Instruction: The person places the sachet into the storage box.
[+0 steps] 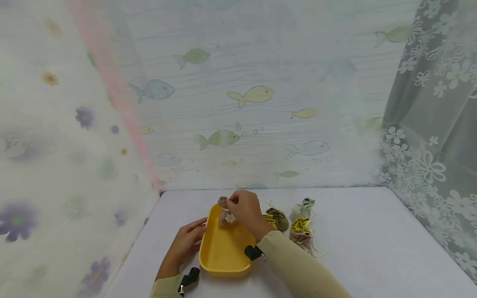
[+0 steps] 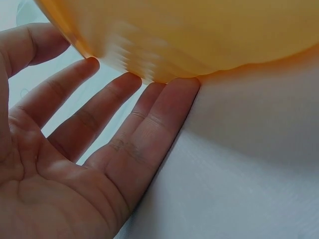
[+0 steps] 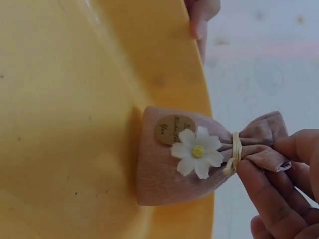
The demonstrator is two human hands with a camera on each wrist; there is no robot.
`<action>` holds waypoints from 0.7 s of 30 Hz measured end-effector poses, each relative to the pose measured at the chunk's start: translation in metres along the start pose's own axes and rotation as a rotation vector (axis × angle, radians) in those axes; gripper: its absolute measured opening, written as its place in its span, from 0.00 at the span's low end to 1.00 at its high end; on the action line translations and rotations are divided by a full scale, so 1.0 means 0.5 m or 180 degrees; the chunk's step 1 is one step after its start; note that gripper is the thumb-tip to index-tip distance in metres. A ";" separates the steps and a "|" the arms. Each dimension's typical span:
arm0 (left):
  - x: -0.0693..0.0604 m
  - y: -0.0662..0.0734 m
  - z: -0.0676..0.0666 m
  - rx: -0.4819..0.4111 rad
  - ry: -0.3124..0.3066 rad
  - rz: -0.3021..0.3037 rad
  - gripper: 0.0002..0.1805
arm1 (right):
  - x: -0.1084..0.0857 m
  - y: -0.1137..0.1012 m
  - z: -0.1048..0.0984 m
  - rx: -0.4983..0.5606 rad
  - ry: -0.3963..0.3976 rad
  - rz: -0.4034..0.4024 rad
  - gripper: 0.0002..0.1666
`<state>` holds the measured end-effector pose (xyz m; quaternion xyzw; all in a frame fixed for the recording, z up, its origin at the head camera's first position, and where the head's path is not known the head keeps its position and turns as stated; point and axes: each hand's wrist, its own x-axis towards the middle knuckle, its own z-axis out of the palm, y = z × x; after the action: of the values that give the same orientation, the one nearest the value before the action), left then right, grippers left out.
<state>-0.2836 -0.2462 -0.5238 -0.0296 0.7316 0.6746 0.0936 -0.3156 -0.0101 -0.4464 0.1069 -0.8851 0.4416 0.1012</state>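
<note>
A yellow plastic tray stands on the white table. My left hand rests along its left side; in the left wrist view the fingertips touch the outer wall with fingers nearly straight. My right hand pinches the gathered neck of a small pink cloth drawstring pouch at the tray's far end. A white flower with a yellow centre and a round brown label decorate the pouch, and a pale cord ties its neck. Its base is at the tray's inner surface.
Right of the tray lie more drawstring pouches: a dark olive one, a pale one, and a yellow-topped pinkish one with loose cords. A yellow one is partly hidden by the right hand. Fish-printed curtain hangs behind the table.
</note>
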 end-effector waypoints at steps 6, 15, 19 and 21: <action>0.000 -0.002 -0.001 -0.0010 -0.0015 0.0010 0.30 | 0.000 0.007 0.001 -0.0174 -0.0122 -0.0080 0.08; 0.003 -0.008 -0.005 0.0021 -0.0014 0.0072 0.31 | 0.001 0.007 0.002 -0.0342 -0.0194 -0.0157 0.09; 0.003 -0.008 -0.006 -0.0016 -0.0048 0.0056 0.31 | -0.002 0.004 -0.002 -0.0376 -0.0179 -0.0153 0.09; 0.002 -0.007 -0.006 -0.0031 -0.0065 0.0047 0.31 | -0.004 0.002 -0.004 -0.0410 -0.0169 -0.0134 0.10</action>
<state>-0.2841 -0.2492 -0.5272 -0.0178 0.7275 0.6791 0.0960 -0.3139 -0.0078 -0.4462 0.1304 -0.9116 0.3785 0.0936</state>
